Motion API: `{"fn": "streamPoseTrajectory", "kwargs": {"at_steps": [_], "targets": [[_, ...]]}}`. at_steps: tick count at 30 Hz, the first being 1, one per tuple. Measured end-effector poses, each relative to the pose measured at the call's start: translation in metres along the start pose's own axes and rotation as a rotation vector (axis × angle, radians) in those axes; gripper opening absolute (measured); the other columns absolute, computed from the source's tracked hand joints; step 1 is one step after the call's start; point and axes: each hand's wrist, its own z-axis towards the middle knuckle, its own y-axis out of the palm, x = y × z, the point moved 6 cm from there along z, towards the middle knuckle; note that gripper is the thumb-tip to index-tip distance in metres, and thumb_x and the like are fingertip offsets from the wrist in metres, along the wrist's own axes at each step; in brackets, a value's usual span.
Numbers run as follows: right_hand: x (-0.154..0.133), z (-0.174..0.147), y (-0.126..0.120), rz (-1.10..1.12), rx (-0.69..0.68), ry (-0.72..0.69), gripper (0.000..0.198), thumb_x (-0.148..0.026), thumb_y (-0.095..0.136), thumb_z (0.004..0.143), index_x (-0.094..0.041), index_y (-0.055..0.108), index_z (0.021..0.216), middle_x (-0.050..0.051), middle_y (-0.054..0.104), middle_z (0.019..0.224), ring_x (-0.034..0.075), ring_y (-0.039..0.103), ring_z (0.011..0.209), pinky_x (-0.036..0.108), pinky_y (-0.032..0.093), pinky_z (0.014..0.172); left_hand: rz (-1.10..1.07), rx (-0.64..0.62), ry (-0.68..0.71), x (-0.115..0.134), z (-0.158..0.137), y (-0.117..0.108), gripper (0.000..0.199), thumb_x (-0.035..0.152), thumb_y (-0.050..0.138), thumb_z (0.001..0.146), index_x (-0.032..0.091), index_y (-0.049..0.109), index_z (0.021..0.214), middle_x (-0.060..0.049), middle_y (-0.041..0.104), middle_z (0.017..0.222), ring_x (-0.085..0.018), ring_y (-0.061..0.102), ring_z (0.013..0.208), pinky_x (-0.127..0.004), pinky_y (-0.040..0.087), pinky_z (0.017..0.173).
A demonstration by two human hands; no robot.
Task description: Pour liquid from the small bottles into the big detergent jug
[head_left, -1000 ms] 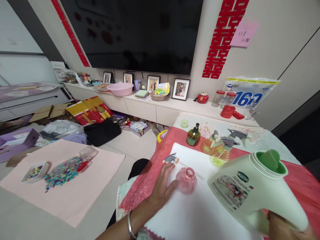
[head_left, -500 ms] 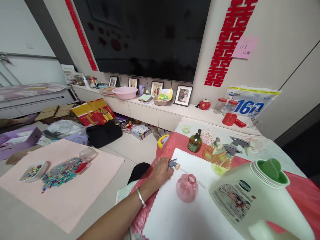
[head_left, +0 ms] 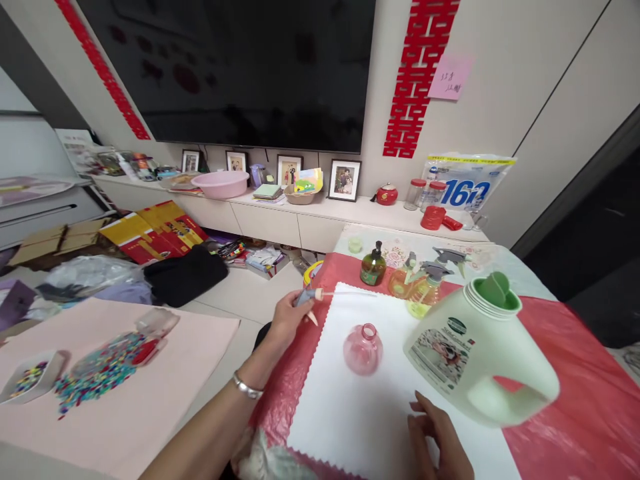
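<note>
The left hand (head_left: 285, 319) pinches the grey spray nozzle (head_left: 306, 295), now lifted off the white cloth (head_left: 360, 413) at its far-left corner. The right hand (head_left: 440, 437), open, has let go of the green jug (head_left: 475, 357), which stands on the cloth right of the pink bottle (head_left: 363, 348). Pump bottles (head_left: 395, 273) stand beyond.

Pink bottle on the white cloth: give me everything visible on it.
The pink bottle is small, round-bellied and translucent, glass or plastic by its look, with a short narrow neck. Its mouth is open, no cap or sprayer on it. It stands upright on the white cloth, left of the big green jug. Neither hand touches it.
</note>
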Motion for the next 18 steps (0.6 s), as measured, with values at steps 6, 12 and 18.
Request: {"fn": "streamPoseTrajectory", "kwargs": {"at_steps": [6,12,18], "targets": [[0.018,0.000,0.009,0.071,-0.064,0.133,0.048,-0.061,0.049,0.100,-0.021,0.064,0.121,0.005,0.066,0.107,0.016,0.064,0.086,0.025,0.054,0.081,-0.369,-0.094,0.026,0.064,-0.008,-0.040,0.064,0.042,0.092,0.054,0.011,0.073,0.106,0.002,0.067,0.068,-0.007,0.053,0.051,-0.019,0.039,0.048],[0.027,0.000,0.009,0.022,-0.118,0.072,0.042,-0.053,0.050,0.102,-0.020,0.063,0.125,0.004,0.066,0.107,0.016,0.066,0.087,0.026,0.055,0.082,-0.255,-0.131,0.183,0.131,-0.021,-0.053,0.060,0.035,0.090,0.059,0.013,0.076,0.113,0.003,0.067,0.064,-0.008,0.055,0.051,-0.019,0.040,0.046],[0.034,0.003,0.008,-0.026,-0.147,-0.067,0.035,-0.043,0.054,0.101,-0.018,0.064,0.124,0.004,0.069,0.101,0.014,0.069,0.081,0.020,0.058,0.070,0.088,-0.155,0.372,0.176,-0.037,-0.041,0.055,0.038,0.083,0.071,0.014,0.074,0.120,0.001,0.070,0.069,-0.010,0.056,0.054,-0.020,0.043,0.052]]}}
